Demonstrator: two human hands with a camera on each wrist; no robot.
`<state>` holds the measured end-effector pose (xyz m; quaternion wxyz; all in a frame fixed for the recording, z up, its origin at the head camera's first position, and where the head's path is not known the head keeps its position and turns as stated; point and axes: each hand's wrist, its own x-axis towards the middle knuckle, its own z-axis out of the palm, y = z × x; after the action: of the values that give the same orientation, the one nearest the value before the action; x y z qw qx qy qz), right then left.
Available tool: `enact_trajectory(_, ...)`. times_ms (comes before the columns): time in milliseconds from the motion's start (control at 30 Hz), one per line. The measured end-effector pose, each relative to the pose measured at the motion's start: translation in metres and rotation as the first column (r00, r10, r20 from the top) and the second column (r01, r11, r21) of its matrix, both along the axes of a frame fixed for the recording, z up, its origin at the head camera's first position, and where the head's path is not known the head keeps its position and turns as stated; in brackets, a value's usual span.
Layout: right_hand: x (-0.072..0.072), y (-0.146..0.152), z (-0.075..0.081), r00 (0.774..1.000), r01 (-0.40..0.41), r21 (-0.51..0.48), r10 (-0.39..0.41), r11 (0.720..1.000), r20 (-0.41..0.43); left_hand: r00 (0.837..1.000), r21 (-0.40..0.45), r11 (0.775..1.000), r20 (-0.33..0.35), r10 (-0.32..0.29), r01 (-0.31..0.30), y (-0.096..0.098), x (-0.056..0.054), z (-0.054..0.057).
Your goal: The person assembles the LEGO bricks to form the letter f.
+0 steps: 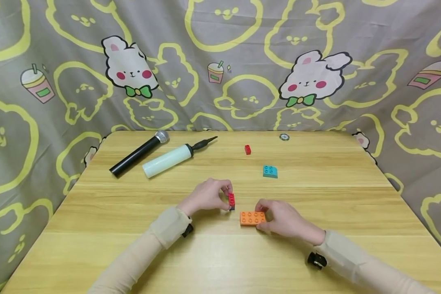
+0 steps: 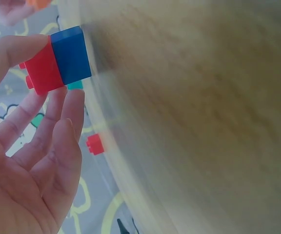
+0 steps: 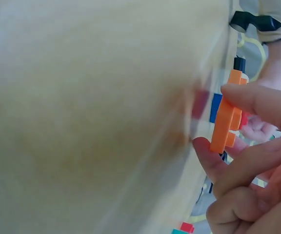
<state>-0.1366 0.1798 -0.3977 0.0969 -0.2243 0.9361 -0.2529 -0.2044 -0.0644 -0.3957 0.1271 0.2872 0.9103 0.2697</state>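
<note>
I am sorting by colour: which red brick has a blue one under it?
The red brick pinched in the left hand, atop a blue brick; the other red brick, farther back, shows none.

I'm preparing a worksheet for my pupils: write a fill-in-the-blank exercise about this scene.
The left hand pinches a red plastic brick sitting atop a ____ plastic block.
The right hand holds a rectangular plastic brick coloured ____.
The teal plastic brick shows ____ studs on top.

Missing words: blue; orange; four.

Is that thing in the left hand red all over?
No: the left wrist view shows the left hand pinching a red toy brick joined to a blue toy brick.
</note>
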Motion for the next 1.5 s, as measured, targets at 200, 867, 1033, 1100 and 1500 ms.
enact_trajectory(200, -0.006, 0.002, 0.005, 0.999, 0.003, -0.067, -0.005, 0.998, -0.032, 1.000, 0.000, 1.000, -0.002, -0.003, 0.003, 0.000, 0.000, 0.001)
enact_trajectory(867, -0.031, -0.019, -0.001, 0.981, 0.094, -0.516, 0.010, 0.852, 0.195, 1.000, -0.005, 1.000, -0.015, -0.009, 0.009, 0.001, 0.000, 0.000)
enact_trajectory(1033, -0.033, -0.028, -0.005, 0.977, 0.116, -0.505, -0.008, 0.855, 0.211, 0.999, -0.029, 0.999, -0.037, -0.016, 0.015, 0.002, 0.000, -0.001)
enact_trajectory(1100, -0.033, -0.030, -0.006, 0.977, 0.116, -0.506, -0.007, 0.855, 0.212, 0.999, -0.040, 0.999, -0.046, -0.018, 0.016, 0.002, 0.001, -0.001)
enact_trajectory(1500, -0.035, -0.032, -0.009, 0.967, 0.146, -0.506, -0.014, 0.850, 0.255, 0.997, -0.036, 0.999, -0.071, -0.024, 0.021, 0.001, 0.002, 0.002)
